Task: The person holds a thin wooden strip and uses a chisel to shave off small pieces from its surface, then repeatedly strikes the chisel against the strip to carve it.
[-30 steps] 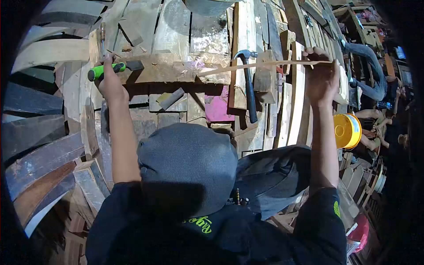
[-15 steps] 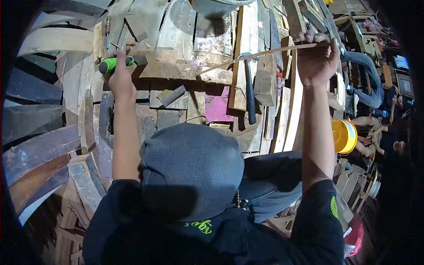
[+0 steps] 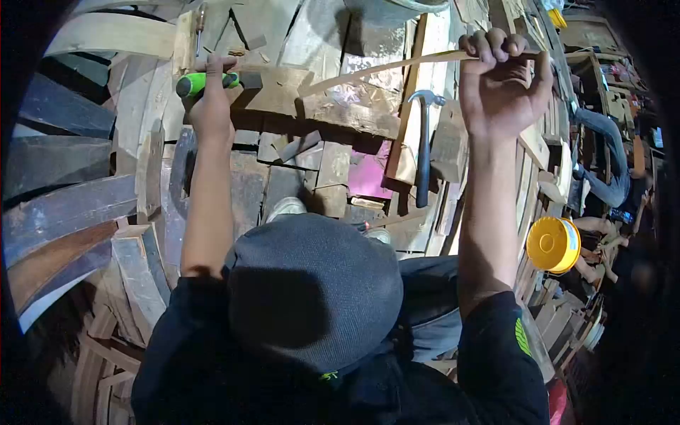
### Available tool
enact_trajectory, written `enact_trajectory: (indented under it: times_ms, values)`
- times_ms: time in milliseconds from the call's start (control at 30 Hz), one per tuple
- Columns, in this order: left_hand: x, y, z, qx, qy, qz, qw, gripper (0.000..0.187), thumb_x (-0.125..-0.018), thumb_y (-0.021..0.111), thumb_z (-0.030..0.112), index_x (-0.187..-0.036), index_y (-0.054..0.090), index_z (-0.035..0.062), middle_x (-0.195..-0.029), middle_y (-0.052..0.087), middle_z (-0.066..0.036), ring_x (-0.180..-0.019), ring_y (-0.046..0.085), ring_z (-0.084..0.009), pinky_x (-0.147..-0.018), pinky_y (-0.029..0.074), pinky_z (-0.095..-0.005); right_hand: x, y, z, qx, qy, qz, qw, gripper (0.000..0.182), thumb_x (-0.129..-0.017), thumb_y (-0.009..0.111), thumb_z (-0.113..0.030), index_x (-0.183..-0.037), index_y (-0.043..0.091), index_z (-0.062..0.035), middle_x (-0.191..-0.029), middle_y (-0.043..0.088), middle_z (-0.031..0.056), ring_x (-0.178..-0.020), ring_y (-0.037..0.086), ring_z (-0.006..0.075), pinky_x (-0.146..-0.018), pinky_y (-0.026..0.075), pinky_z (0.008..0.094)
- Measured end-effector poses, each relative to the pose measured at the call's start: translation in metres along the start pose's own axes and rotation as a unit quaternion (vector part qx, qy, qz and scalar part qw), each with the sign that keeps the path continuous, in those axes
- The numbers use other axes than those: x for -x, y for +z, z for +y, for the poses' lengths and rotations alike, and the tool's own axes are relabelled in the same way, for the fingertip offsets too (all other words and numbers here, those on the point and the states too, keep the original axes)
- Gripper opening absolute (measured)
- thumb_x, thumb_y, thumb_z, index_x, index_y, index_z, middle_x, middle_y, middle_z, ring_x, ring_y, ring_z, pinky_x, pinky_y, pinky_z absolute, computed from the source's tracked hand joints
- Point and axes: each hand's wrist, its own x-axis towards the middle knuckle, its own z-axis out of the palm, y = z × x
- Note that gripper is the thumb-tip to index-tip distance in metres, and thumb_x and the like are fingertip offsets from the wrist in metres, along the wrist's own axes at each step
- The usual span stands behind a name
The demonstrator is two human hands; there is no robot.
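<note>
My left hand (image 3: 210,106) is closed around a green-and-black-handled tool (image 3: 190,85), whose dark, squared end points right over the worn wooden plank (image 3: 280,88). The fingers of my right hand (image 3: 504,92) curl over one end of a thin wooden strip (image 3: 397,68). From there the strip reaches left across the plank, its free end tapering near the plank's top edge. Between my hands, nearer the right one, a claw hammer (image 3: 423,152) with a dark handle lies on the timber, its head toward the far side.
A screwdriver (image 3: 200,28) rests on a wood block at upper left. Small wood offcuts (image 3: 299,145) and a pink sheet (image 3: 370,170) lie below the plank. A bucket (image 3: 404,10) stands at the top, a yellow pail (image 3: 552,244) at right. Another person's jeans (image 3: 602,156) show beyond.
The view has shifted, so the scene sits further right. My right hand has come left relative to the hammer, and the strip's free end has moved left and up along the plank.
</note>
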Motion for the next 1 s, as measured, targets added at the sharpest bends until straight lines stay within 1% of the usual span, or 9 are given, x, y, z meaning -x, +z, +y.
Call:
enact_trajectory:
  times_ms: [167, 267, 367, 500, 533, 633, 800, 900, 1000]
  values:
    - [-0.015, -0.008, 0.017, 0.054, -0.002, -0.006, 0.999, 0.032, -0.094, 0.056, 0.034, -0.079, 0.051, 0.0059, -0.076, 0.06, -0.008, -0.079, 0.06, -0.0222, -0.074, 0.049, -0.0357, -0.013, -0.003, -0.002, -0.019, 0.029, 0.003, 0.999, 0.035, -0.089, 0.051, -0.041, -0.077, 0.047, -0.0085, -0.077, 0.041, 0.0052, -0.075, 0.042, 0.0195, -0.084, 0.032, 0.0391]
    - [-0.014, -0.01, 0.047, 0.107, 0.025, -0.068, 0.992, 0.034, -0.094, 0.053, 0.037, -0.082, 0.051, 0.0058, -0.074, 0.056, -0.007, -0.077, 0.059, -0.0238, -0.073, 0.049, -0.0382, -0.018, -0.009, -0.009, 0.065, 0.059, -0.115, 0.99, 0.038, -0.093, 0.045, -0.043, -0.074, 0.047, -0.0105, -0.083, 0.041, 0.0062, -0.086, 0.04, 0.0216, -0.09, 0.03, 0.0409]
    - [-0.005, 0.008, 0.077, 0.122, 0.143, -0.199, 0.962, 0.038, -0.094, 0.051, 0.042, -0.083, 0.05, 0.006, -0.075, 0.054, -0.008, -0.075, 0.057, -0.0238, -0.073, 0.048, -0.0382, -0.026, -0.012, -0.005, 0.14, 0.022, -0.194, 0.971, 0.043, -0.095, 0.041, -0.046, -0.073, 0.048, -0.0097, -0.084, 0.041, 0.0066, -0.088, 0.039, 0.0221, -0.093, 0.029, 0.0423]
    - [0.005, 0.027, 0.111, 0.162, 0.103, -0.191, 0.963, 0.041, -0.094, 0.049, 0.045, -0.077, 0.047, 0.0076, -0.067, 0.046, -0.005, -0.066, 0.051, -0.0199, -0.07, 0.044, -0.0344, -0.028, 0.006, 0.003, 0.052, 0.077, -0.17, 0.981, 0.05, -0.095, 0.039, -0.051, -0.07, 0.051, -0.0094, -0.077, 0.042, 0.0048, -0.07, 0.038, 0.0162, -0.074, 0.033, 0.031]
    - [0.0, 0.025, 0.112, 0.208, 0.08, -0.241, 0.945, 0.04, -0.095, 0.048, 0.043, -0.076, 0.047, 0.0083, -0.065, 0.045, -0.004, -0.063, 0.048, -0.0184, -0.066, 0.041, -0.0326, -0.023, 0.015, 0.009, 0.11, 0.042, -0.116, 0.986, 0.049, -0.094, 0.041, -0.052, -0.066, 0.046, -0.012, -0.066, 0.039, 0.0004, -0.058, 0.03, 0.0119, -0.063, 0.027, 0.0268]
    - [-0.004, 0.033, 0.12, 0.281, 0.054, -0.279, 0.917, 0.035, -0.098, 0.045, 0.035, -0.074, 0.046, 0.0104, -0.059, 0.041, 0.0, -0.053, 0.039, -0.0135, -0.058, 0.033, -0.0291, -0.03, 0.028, 0.014, 0.029, 0.077, -0.148, 0.985, 0.048, -0.093, 0.043, -0.051, -0.062, 0.039, -0.0147, -0.058, 0.032, -0.0032, -0.054, 0.025, 0.0104, -0.06, 0.025, 0.0264]
    - [-0.012, 0.046, 0.123, 0.346, 0.018, -0.278, 0.896, 0.029, -0.097, 0.043, 0.025, -0.07, 0.043, 0.0124, -0.055, 0.037, 0.003, -0.049, 0.037, -0.0111, -0.057, 0.033, -0.0286, -0.022, 0.057, 0.022, 0.112, 0.024, 0.045, 0.992, 0.041, -0.092, 0.048, -0.037, -0.063, 0.028, -0.0156, -0.055, 0.018, -0.003, -0.054, 0.017, 0.0123, -0.054, 0.02, 0.03]
    - [-0.017, 0.054, 0.137, 0.342, 0.034, -0.278, 0.897, 0.026, -0.094, 0.045, 0.021, -0.07, 0.043, 0.0129, -0.055, 0.038, 0.004, -0.049, 0.038, -0.0104, -0.058, 0.033, -0.0284, -0.019, 0.058, 0.025, 0.169, -0.007, 0.037, 0.985, 0.036, -0.09, 0.049, -0.039, -0.068, 0.037, -0.0137, -0.055, 0.026, -0.0009, -0.054, 0.026, 0.0139, -0.059, 0.027, 0.0314]
    - [-0.026, 0.053, 0.165, 0.354, 0.069, -0.336, 0.87, 0.022, -0.09, 0.049, 0.019, -0.069, 0.045, 0.0147, -0.055, 0.04, 0.006, -0.05, 0.039, -0.008, -0.06, 0.034, -0.0278, -0.012, 0.07, 0.033, 0.169, -0.057, 0.152, 0.972, 0.036, -0.089, 0.052, -0.033, -0.064, 0.033, -0.0154, -0.052, 0.022, -0.0016, -0.05, 0.023, 0.0132, -0.053, 0.026, 0.0301]
